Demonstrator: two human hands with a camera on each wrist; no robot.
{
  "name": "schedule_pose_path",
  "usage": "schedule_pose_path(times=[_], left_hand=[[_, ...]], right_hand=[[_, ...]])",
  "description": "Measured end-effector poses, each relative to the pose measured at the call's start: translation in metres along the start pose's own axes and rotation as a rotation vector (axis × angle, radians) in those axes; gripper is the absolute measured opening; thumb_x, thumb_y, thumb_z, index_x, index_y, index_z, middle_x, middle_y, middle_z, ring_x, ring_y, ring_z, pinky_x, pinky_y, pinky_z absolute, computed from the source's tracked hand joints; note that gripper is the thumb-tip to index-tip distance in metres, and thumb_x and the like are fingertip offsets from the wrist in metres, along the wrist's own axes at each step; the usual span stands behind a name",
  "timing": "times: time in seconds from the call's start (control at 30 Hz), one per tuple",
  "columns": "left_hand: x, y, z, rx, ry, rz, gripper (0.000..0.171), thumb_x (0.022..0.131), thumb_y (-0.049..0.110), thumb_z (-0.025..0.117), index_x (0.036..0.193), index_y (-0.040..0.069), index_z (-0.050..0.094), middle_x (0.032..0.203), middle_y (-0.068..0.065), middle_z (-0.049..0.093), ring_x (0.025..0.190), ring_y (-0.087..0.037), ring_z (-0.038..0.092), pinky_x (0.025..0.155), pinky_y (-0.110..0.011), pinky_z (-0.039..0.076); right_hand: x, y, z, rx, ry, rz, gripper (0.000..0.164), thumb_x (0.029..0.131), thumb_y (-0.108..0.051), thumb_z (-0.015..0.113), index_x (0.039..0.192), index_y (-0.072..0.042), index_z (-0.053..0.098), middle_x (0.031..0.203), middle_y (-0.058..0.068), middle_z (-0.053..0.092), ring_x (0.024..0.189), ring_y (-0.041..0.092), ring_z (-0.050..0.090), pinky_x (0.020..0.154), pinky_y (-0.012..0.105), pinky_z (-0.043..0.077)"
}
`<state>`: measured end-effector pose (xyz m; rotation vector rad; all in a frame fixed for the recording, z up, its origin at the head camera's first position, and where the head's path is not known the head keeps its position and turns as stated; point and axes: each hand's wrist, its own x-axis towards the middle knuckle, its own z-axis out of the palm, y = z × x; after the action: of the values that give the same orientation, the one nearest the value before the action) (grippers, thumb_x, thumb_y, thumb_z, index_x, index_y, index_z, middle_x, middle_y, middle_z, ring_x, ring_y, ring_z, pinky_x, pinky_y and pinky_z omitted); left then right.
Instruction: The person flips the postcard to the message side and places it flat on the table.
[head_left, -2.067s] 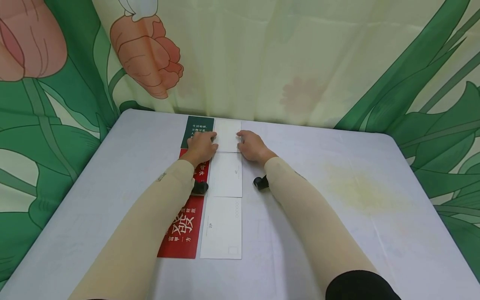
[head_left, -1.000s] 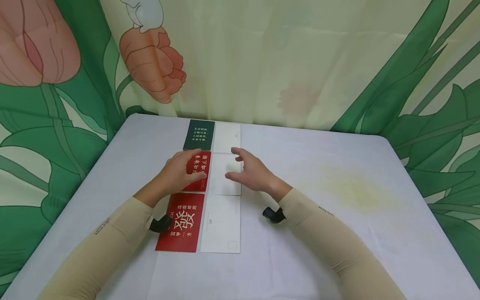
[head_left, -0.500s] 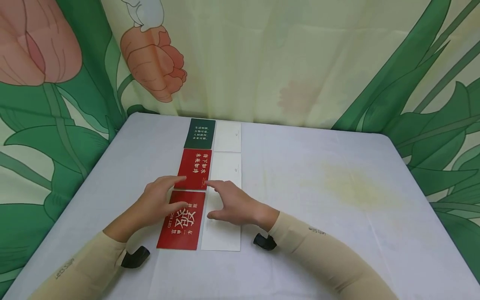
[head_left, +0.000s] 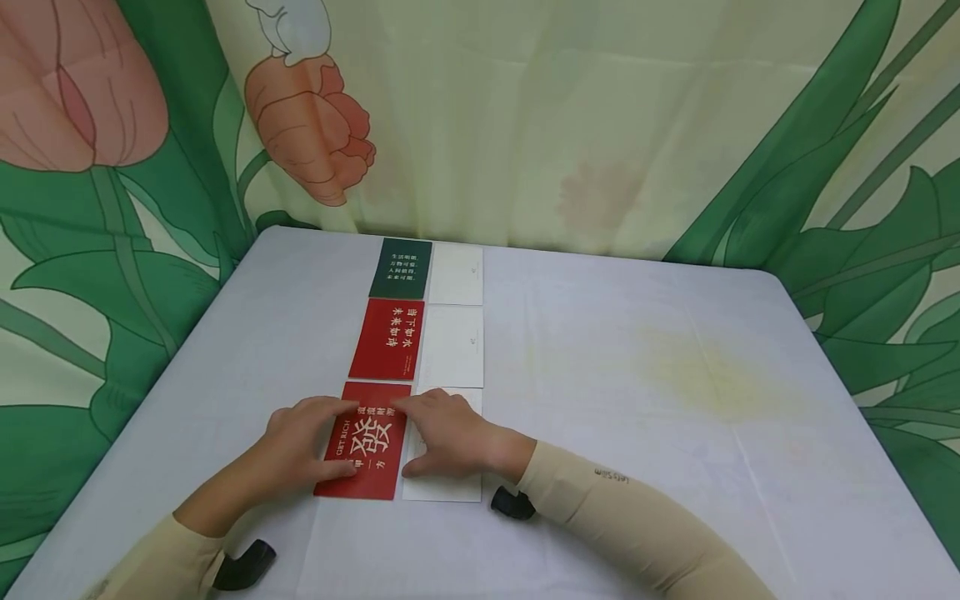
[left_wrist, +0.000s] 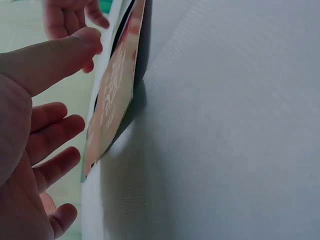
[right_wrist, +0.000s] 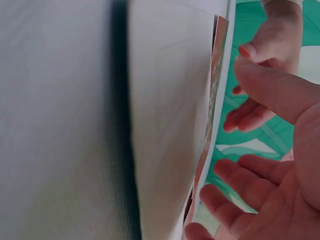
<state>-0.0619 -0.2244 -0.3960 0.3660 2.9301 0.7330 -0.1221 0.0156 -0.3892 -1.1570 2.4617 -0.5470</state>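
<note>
Two columns of postcards lie flat on the table. The left column has a dark green postcard (head_left: pixel 401 268) at the back, a red postcard (head_left: pixel 387 339) in the middle and a red postcard with large white characters (head_left: pixel 372 437) in front. Beside them lie a back white postcard (head_left: pixel 456 275), a middle white postcard (head_left: pixel 452 346) and a front white postcard (head_left: pixel 442 490). My left hand (head_left: pixel 296 437) hovers with fingers spread at the front red postcard's left edge. Over the front white postcard my right hand (head_left: pixel 461 437) hovers, spread, its fingertips reaching toward the red one.
A white cloth covers the table (head_left: pixel 637 417), with a pale yellow stain (head_left: pixel 708 375) on the right. Behind it hangs a curtain (head_left: pixel 510 125) printed with flowers and leaves. A black wrist camera (head_left: pixel 246 567) sits under the left wrist, another black wrist camera (head_left: pixel 513 502) under the right.
Both hands have drawn back from the far postcards toward the front ones, spreading their fingers and moving apart from the back row. The postcards keep their places.
</note>
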Motion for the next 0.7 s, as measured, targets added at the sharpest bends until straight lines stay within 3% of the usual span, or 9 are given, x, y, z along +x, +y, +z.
schedule_pose_path(times=[0.17,0.7], left_hand=[[-0.007,-0.002,0.003,-0.001,-0.057,-0.017,0.089,0.061,0.038,0.095,0.136,0.007,0.057,0.124,-0.013,0.059,0.12,-0.035,0.05,0.091,-0.063,0.039],[-0.012,0.0,0.004,0.022,-0.12,-0.008,0.103,0.053,0.04,0.097,0.139,0.009,0.052,0.127,-0.009,0.058,0.123,-0.033,0.047,0.091,-0.065,0.038]], right_hand=[[-0.001,-0.002,0.003,-0.068,-0.042,0.024,0.081,0.081,-0.038,0.082,0.148,-0.013,0.045,0.139,0.0,0.053,0.131,0.019,0.044,0.104,0.038,0.039],[0.0,-0.004,0.004,-0.166,-0.071,0.024,0.079,0.079,-0.039,0.083,0.146,-0.017,0.048,0.139,-0.002,0.054,0.133,0.019,0.04,0.107,0.049,0.032]])
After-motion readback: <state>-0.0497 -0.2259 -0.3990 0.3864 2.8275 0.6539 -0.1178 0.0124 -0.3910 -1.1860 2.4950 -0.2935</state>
